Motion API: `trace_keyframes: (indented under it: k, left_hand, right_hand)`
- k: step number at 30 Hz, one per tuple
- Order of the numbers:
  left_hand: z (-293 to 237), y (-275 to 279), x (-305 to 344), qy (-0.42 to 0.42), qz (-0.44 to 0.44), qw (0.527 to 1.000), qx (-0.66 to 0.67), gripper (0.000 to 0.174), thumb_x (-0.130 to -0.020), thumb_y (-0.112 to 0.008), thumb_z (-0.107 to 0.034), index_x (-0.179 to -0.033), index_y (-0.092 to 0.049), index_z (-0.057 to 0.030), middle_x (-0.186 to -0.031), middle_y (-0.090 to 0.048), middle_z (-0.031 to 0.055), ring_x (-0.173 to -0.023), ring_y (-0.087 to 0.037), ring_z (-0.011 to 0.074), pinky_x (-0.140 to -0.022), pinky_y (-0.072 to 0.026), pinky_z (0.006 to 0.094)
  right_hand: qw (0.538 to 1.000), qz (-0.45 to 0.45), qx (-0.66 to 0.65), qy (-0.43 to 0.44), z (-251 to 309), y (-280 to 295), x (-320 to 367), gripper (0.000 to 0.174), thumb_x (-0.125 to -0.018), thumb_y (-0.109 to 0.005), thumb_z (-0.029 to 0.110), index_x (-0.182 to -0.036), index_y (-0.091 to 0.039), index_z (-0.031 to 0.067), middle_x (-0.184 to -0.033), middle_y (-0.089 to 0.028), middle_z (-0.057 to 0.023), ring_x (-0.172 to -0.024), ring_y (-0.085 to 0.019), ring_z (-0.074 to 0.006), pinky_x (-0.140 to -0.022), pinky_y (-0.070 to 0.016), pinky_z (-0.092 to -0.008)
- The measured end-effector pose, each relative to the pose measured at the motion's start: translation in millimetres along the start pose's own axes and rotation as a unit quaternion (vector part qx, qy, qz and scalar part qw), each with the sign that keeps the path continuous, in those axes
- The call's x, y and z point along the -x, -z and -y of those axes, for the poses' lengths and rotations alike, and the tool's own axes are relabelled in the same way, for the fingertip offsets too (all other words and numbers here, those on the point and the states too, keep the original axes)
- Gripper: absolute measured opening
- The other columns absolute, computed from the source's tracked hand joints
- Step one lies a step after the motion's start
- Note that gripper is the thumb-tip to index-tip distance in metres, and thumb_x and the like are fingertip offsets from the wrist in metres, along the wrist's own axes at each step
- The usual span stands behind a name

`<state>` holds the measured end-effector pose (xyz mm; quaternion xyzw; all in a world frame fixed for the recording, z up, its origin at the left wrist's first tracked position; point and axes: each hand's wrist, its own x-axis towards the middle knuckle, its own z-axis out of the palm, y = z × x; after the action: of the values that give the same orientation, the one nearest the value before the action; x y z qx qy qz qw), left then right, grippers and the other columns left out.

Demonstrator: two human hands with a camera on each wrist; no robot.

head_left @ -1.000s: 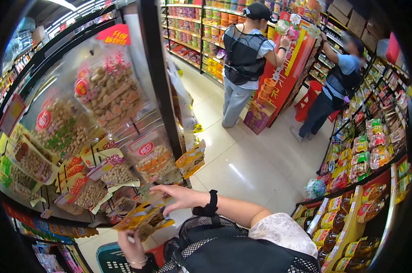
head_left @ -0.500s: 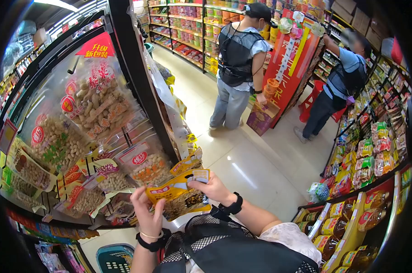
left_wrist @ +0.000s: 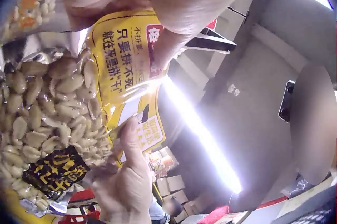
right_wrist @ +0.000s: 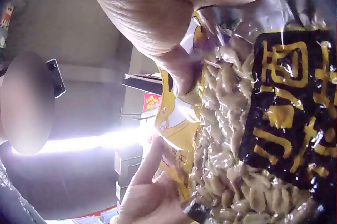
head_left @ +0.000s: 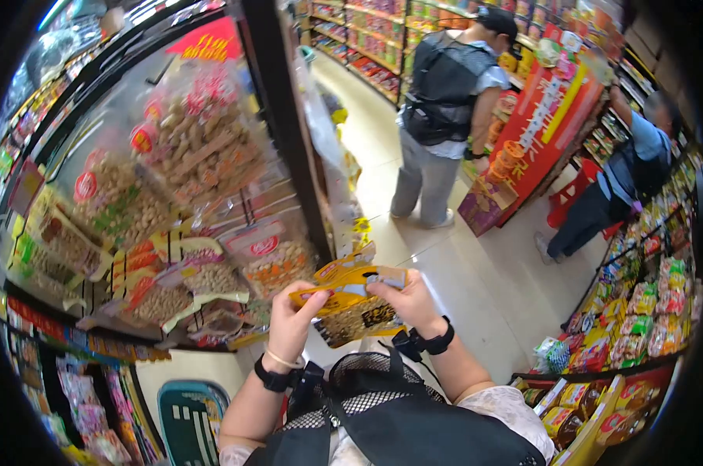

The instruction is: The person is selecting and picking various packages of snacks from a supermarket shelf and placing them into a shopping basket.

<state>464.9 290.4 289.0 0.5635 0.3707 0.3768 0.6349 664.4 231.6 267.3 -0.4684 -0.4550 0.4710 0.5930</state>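
A bag of peanuts with a yellow top is held up in front of my body. Pale nuts show through its clear front, along with a black label with gold characters. My left hand pinches the yellow top at its left end, thumb on the printed face. At the other end my right hand grips the top edge, its thumb lying over a white part of the print. The fingers behind the bag are mostly hidden.
A rack of hanging peanut packets stands close on the left. Below it is a dark green basket. Ahead, a person in a cap and another person stand by a red display. Bottled goods line the lower right.
My right hand came onto the bag from the left, and both hands now hold it upright before me. The rack appears farther right. The person in the cap has lowered an arm.
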Motion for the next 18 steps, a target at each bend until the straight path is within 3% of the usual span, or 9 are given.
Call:
trace_keyframes:
  k: [2, 5, 8, 10, 13, 18]
  left_hand:
    - [-4.6, 1.1, -2.3, 0.01, 0.025, 1.0, 0.013, 0.017, -0.085, -0.062, -0.017, -0.088, -0.057, -0.0009, -0.084, -0.063, 0.002, -0.078, -0.055, 0.0061, -0.071, -0.0433, 0.0205]
    - [-4.8, 11.9, -6.9, -0.019, 0.072, 0.997, 0.011, 0.027, -0.092, -0.051, -0.027, -0.096, -0.056, -0.0017, -0.097, -0.062, 0.0045, -0.091, -0.054, 0.0087, -0.08, -0.0409, 0.0235]
    - [-18.3, 14.3, -17.3, -0.028, 0.041, 0.998, 0.027, 0.031, -0.093, -0.046, -0.03, -0.105, -0.053, -0.0028, -0.102, -0.059, 0.005, -0.097, -0.054, 0.0122, -0.086, -0.0401, 0.0265]
    - [-21.7, 14.4, -27.2, -0.016, 0.038, 0.999, 0.027, 0.03, -0.092, -0.048, -0.025, -0.11, -0.052, -0.0019, -0.11, -0.056, 0.0065, -0.101, -0.052, 0.0134, -0.09, -0.0389, 0.0275]
    - [-24.1, 4.6, -41.4, -0.078, 0.044, 0.992, -0.083, 0.036, -0.089, -0.053, -0.014, -0.121, -0.045, 0.0003, -0.118, -0.051, 0.0097, -0.11, -0.048, 0.0186, -0.093, -0.0387, 0.0295]
    - [-9.7, -3.6, -76.2, -0.1, 0.043, 0.984, -0.141, 0.043, -0.089, -0.05, -0.013, -0.128, -0.04, 0.0022, -0.128, -0.046, 0.0131, -0.12, -0.043, 0.0204, -0.099, -0.0336, 0.0305]
  right_hand:
    - [1.0, 0.001, 0.002, -0.015, -5.1, 5.6, -4.6, 0.015, -0.082, -0.06, 0.005, -0.093, -0.064, -0.0034, -0.081, -0.066, -0.0027, -0.073, -0.058, -0.0069, -0.067, -0.0467, -0.0234]
    - [1.0, 0.007, 0.004, -0.004, -7.6, 10.4, -4.5, 0.015, -0.081, -0.061, 0.004, -0.093, -0.064, -0.0035, -0.081, -0.066, -0.0036, -0.073, -0.058, -0.0077, -0.067, -0.0473, -0.0237]
    - [1.0, -0.006, -0.003, 0.007, -12.3, 18.2, -5.7, 0.014, -0.08, -0.061, 0.002, -0.093, -0.064, -0.004, -0.083, -0.067, -0.0055, -0.072, -0.06, -0.0091, -0.066, -0.0486, -0.0235]
    - [0.999, -0.023, 0.033, 0.01, -11.8, 25.9, -3.7, 0.016, -0.081, -0.06, 0.004, -0.094, -0.062, -0.0048, -0.083, -0.066, -0.0049, -0.074, -0.059, -0.0091, -0.068, -0.0478, -0.0245]
    - [0.999, -0.029, 0.025, 0.018, -11.7, 33.4, -1.7, 0.016, -0.081, -0.06, 0.004, -0.095, -0.062, -0.0051, -0.084, -0.066, -0.0053, -0.074, -0.059, -0.0094, -0.068, -0.048, -0.0252]
    - [0.998, -0.026, 0.055, 0.014, -10.9, 41.3, 5.7, 0.016, -0.081, -0.06, 0.005, -0.094, -0.063, -0.0057, -0.082, -0.067, -0.0053, -0.072, -0.06, -0.0097, -0.067, -0.0483, -0.0256]
